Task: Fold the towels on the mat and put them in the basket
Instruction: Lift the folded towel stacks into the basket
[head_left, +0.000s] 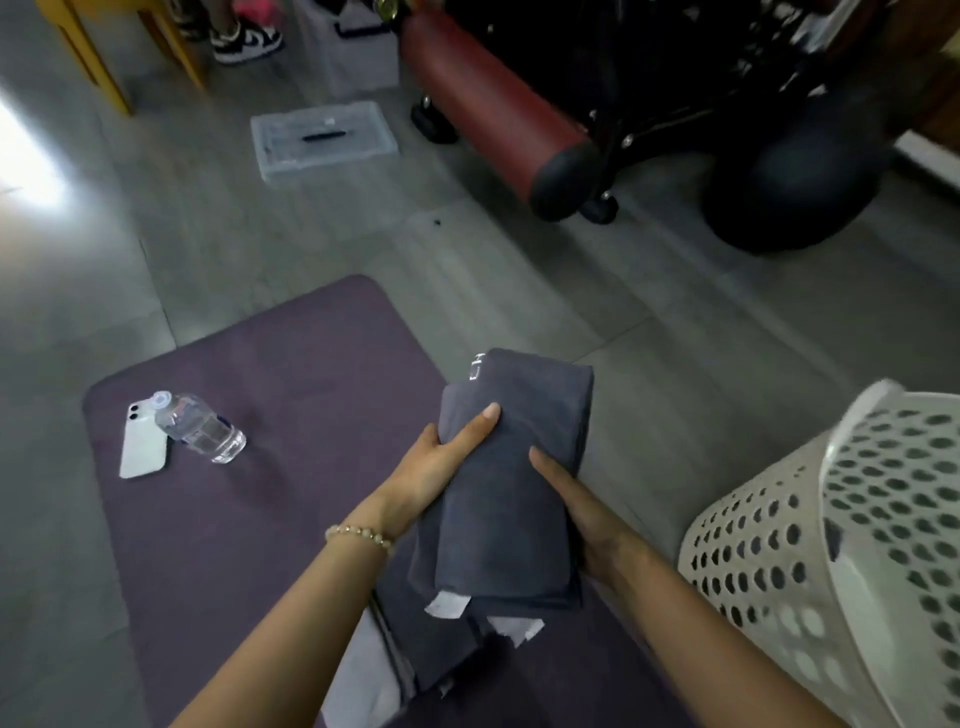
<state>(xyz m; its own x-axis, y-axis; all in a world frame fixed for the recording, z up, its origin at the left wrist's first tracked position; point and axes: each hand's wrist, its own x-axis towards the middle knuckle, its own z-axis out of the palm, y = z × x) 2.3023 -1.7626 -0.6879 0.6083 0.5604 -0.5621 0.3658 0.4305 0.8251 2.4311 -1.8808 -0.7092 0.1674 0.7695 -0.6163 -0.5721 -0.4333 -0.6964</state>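
A folded dark grey towel is lifted above the right edge of the purple mat. My left hand grips its left side, thumb on top. My right hand holds its right side from below, fingers hidden under the cloth. More grey towels lie heaped on the mat beneath it, near the bottom of the view. The white perforated basket stands tilted on the floor to the right, close to my right forearm.
A white phone and a clear water bottle lie on the mat's left part. Farther back on the grey floor are a clear plastic box, a red roller on a black wheeled frame, yellow furniture legs and someone's shoes.
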